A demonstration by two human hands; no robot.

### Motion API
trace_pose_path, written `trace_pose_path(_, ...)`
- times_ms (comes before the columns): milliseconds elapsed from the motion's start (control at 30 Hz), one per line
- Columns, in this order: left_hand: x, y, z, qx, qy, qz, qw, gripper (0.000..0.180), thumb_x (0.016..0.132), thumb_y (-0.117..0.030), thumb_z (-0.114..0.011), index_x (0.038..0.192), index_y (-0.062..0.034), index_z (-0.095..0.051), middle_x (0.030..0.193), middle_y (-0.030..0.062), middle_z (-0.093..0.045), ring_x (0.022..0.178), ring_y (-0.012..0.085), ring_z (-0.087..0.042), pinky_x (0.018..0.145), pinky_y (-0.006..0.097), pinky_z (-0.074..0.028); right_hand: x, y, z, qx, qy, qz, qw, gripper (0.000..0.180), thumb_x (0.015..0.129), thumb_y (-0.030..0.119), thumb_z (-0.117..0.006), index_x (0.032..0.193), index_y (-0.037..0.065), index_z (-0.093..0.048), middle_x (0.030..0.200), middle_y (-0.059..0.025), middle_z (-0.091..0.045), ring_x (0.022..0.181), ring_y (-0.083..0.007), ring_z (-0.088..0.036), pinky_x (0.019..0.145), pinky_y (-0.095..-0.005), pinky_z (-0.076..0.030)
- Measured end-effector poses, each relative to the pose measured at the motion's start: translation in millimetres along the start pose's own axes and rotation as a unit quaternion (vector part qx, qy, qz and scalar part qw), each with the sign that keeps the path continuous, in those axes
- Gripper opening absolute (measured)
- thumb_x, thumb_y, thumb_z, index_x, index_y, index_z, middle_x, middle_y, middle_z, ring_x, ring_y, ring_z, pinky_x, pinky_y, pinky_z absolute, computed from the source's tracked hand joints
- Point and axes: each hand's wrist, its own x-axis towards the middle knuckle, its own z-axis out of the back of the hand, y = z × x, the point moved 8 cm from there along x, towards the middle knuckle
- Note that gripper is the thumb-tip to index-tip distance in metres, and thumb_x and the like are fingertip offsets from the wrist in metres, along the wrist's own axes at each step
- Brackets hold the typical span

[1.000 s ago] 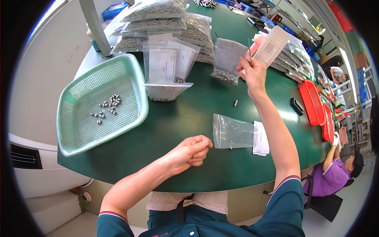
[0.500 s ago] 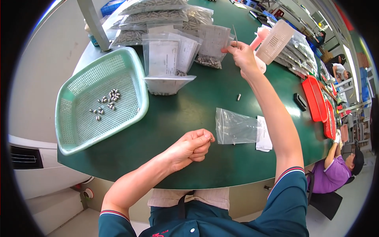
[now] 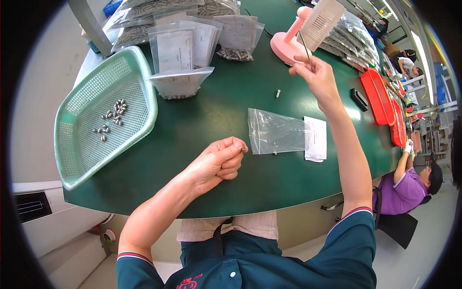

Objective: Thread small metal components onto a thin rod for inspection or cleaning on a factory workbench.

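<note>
My left hand is closed over the near part of the green table, pinching a small metal part between thumb and forefinger; most of it is hidden. Farther off, my right hand grips a thin metal rod-like tool that points up and away; its exact kind is unclear. A clear zip bag lies flat between the hands, overlapping some white paper slips. One small metal cylinder rests on the table beyond the bag. Several similar shiny pieces sit in the light green mesh basket at the left.
Filled clear bags with paper labels stand behind the basket. A pink stand with a pale ribbed plate is behind my right hand. Red trays and a black block are at right, near a person in purple.
My right hand has moved rightward and away from the standing bags, carrying the tool in front of the pink stand. My left hand keeps its pinch. The whole view has shifted slightly.
</note>
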Motion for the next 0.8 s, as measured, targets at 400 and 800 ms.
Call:
trace_pose_path(400,-3,2,-4,0.013,0.008,-0.007,1.000,0.018,0.091,-0.023,-0.048,0.085,-0.0064,-0.049,0.055,-0.0047,-0.030,0.044,0.0034,-0.021,0.041,0.019,-0.018,-170,38,-48,-0.093,0.050,-0.013,0.994,0.007,0.074,0.005,-0.065,0.075,0.000,-0.060,0.063,-0.0057,-0.060,0.055,-0.0077,-0.053,0.047,-0.0225,-0.038)
trace_pose_path(800,-22,75,-47,-0.064,0.019,-0.001,0.998,0.017,0.088,-0.024,-0.053,0.081,-0.0100,-0.049,0.058,-0.0056,-0.036,0.047,0.0032,-0.023,0.042,0.020,-0.017,-225,54,-45,0.026,-0.007,0.049,0.998,0.012,0.069,-0.004,-0.067,0.079,0.002,-0.062,0.071,-0.0008,-0.055,0.045,-0.0028,-0.033,0.039,-0.0209,-0.024)
